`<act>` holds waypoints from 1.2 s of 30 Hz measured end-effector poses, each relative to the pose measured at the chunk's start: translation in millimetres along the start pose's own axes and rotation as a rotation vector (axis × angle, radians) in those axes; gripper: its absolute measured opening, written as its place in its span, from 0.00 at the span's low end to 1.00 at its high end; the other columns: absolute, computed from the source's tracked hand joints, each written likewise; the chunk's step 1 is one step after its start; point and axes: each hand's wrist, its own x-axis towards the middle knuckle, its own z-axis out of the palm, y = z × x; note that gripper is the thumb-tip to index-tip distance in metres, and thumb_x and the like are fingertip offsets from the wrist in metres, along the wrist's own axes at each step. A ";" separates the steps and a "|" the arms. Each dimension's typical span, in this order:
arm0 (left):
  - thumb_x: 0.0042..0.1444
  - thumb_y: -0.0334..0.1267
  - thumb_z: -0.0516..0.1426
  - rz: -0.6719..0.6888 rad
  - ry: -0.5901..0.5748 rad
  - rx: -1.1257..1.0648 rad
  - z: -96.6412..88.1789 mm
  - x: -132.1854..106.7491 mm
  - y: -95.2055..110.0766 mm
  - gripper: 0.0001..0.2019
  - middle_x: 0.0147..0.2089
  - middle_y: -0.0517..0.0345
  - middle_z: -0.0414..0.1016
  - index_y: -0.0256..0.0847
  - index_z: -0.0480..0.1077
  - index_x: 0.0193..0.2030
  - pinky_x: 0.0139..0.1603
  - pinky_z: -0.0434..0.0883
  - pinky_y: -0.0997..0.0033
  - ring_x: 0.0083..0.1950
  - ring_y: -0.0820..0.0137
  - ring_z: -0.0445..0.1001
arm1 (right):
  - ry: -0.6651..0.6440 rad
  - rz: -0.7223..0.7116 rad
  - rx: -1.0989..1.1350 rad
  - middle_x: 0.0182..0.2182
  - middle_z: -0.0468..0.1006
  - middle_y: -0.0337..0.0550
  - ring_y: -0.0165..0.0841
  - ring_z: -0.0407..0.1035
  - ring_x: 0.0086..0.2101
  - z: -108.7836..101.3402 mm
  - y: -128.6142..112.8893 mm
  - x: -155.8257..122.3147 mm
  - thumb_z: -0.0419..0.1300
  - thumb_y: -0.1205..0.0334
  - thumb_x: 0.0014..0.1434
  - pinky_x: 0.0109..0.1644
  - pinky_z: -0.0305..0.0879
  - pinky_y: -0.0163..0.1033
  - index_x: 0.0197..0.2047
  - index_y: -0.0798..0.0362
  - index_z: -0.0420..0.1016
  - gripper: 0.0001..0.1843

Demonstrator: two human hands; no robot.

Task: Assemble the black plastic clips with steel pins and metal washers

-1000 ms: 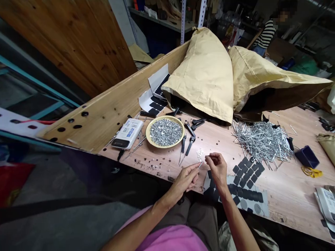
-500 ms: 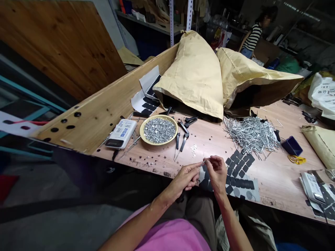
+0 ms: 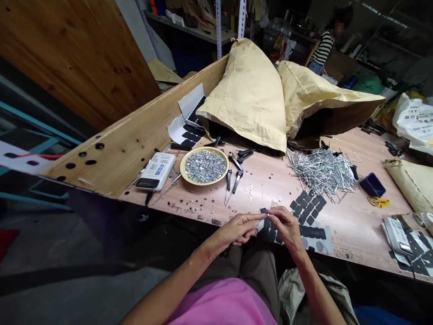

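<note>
My left hand (image 3: 239,228) and my right hand (image 3: 284,225) meet at the table's near edge, fingertips pinched together on a thin metal pin (image 3: 265,215) held between them. Under them lies a sheet of black adhesive pads (image 3: 309,225). A yellow bowl (image 3: 204,166) full of small silver pieces stands to the left. A heap of loose metal pins (image 3: 321,171) lies to the right. A small cluster of silver pieces (image 3: 249,191) sits on the wood just beyond my hands.
Two big tan paper sacks (image 3: 257,95) lie at the back of the wooden table (image 3: 352,221). A white device (image 3: 156,170), black-handled tools (image 3: 232,180), a blue box (image 3: 372,184) and yellow rubber bands (image 3: 378,201) lie around. A person in a striped top (image 3: 323,46) stands far off.
My hands have come closer together and lower toward the table's near edge, now pinching the pin jointly. The view has shifted to the right.
</note>
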 end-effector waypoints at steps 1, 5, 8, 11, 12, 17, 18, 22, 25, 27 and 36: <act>0.52 0.46 0.57 -0.015 -0.028 -0.012 -1.0 -1.4 1.3 0.28 0.19 0.72 0.53 0.39 0.63 0.59 0.14 0.41 0.83 0.14 0.85 0.45 | -0.045 0.006 0.019 0.28 0.78 0.43 0.33 0.73 0.31 -3.8 -1.3 1.2 0.59 0.53 0.56 0.34 0.71 0.38 0.32 0.49 0.79 0.11; 0.51 0.47 0.58 -0.061 -0.085 -0.030 -1.8 -2.3 -1.0 0.25 0.19 0.71 0.54 0.39 0.68 0.54 0.14 0.41 0.83 0.14 0.85 0.44 | -0.168 0.012 0.027 0.26 0.78 0.42 0.33 0.72 0.30 -13.4 -7.2 2.5 0.58 0.51 0.57 0.34 0.70 0.39 0.32 0.49 0.79 0.13; 0.50 0.46 0.59 0.067 0.053 0.064 2.7 1.6 -6.5 0.19 0.19 0.67 0.60 0.38 0.74 0.46 0.16 0.48 0.82 0.16 0.82 0.51 | -0.220 -0.044 -0.052 0.28 0.78 0.43 0.33 0.73 0.30 -17.0 -12.5 1.2 0.56 0.53 0.59 0.34 0.70 0.38 0.34 0.49 0.79 0.12; 0.48 0.39 0.60 0.264 0.220 0.168 9.7 5.1 -7.9 0.10 0.26 0.58 0.71 0.40 0.78 0.36 0.22 0.58 0.79 0.26 0.74 0.64 | -0.228 -0.129 -0.178 0.31 0.78 0.44 0.33 0.73 0.32 -22.0 -16.7 0.3 0.54 0.54 0.60 0.35 0.71 0.37 0.37 0.48 0.78 0.12; 0.47 0.38 0.60 0.279 0.224 0.183 11.6 5.6 -7.4 0.09 0.26 0.57 0.72 0.40 0.79 0.35 0.23 0.58 0.78 0.27 0.73 0.64 | -0.244 -0.143 -0.205 0.31 0.78 0.44 0.33 0.73 0.32 -24.1 -17.7 0.3 0.54 0.54 0.61 0.36 0.71 0.37 0.37 0.48 0.78 0.13; 0.48 0.39 0.60 0.232 0.165 0.211 13.7 6.4 -9.3 0.11 0.17 0.63 0.64 0.39 0.78 0.37 0.18 0.50 0.78 0.19 0.77 0.54 | -0.305 -0.120 -0.210 0.29 0.78 0.42 0.32 0.73 0.30 -31.6 -19.3 -0.4 0.53 0.52 0.61 0.34 0.70 0.35 0.35 0.48 0.78 0.14; 0.48 0.40 0.60 0.228 0.153 0.203 13.4 6.9 -11.4 0.12 0.17 0.64 0.62 0.38 0.78 0.38 0.18 0.49 0.79 0.19 0.78 0.53 | -0.291 -0.114 -0.203 0.28 0.78 0.42 0.32 0.73 0.30 -31.6 -19.1 -1.0 0.52 0.52 0.61 0.34 0.70 0.35 0.34 0.49 0.77 0.15; 0.51 0.44 0.57 0.218 0.109 0.161 16.2 9.5 -19.0 0.16 0.14 0.67 0.56 0.37 0.77 0.43 0.16 0.49 0.79 0.16 0.79 0.50 | -0.213 -0.115 -0.162 0.28 0.77 0.42 0.31 0.72 0.29 -26.4 -16.3 -4.9 0.53 0.52 0.61 0.33 0.69 0.35 0.33 0.49 0.76 0.14; 0.48 0.39 0.60 0.390 0.295 0.201 21.8 10.6 -20.3 0.10 0.24 0.56 0.71 0.41 0.79 0.37 0.24 0.62 0.77 0.27 0.71 0.67 | -0.111 -0.129 -0.141 0.28 0.77 0.42 0.32 0.72 0.29 -21.6 -12.8 -8.6 0.53 0.54 0.61 0.33 0.69 0.35 0.34 0.49 0.76 0.12; 0.46 0.38 0.62 0.416 0.341 0.195 23.3 11.0 -20.9 0.09 0.29 0.54 0.74 0.42 0.79 0.35 0.28 0.65 0.76 0.32 0.69 0.70 | -0.075 -0.178 -0.163 0.29 0.77 0.42 0.32 0.72 0.31 -20.2 -10.6 -11.2 0.53 0.57 0.62 0.34 0.69 0.36 0.36 0.48 0.75 0.10; 0.53 0.42 0.55 0.327 0.241 0.335 22.3 10.9 -22.4 0.15 0.18 0.62 0.64 0.37 0.77 0.42 0.21 0.57 0.77 0.21 0.75 0.59 | -0.101 -0.446 -0.588 0.26 0.72 0.44 0.32 0.64 0.28 -17.0 -8.8 -12.4 0.45 0.61 0.66 0.33 0.61 0.38 0.33 0.52 0.70 0.15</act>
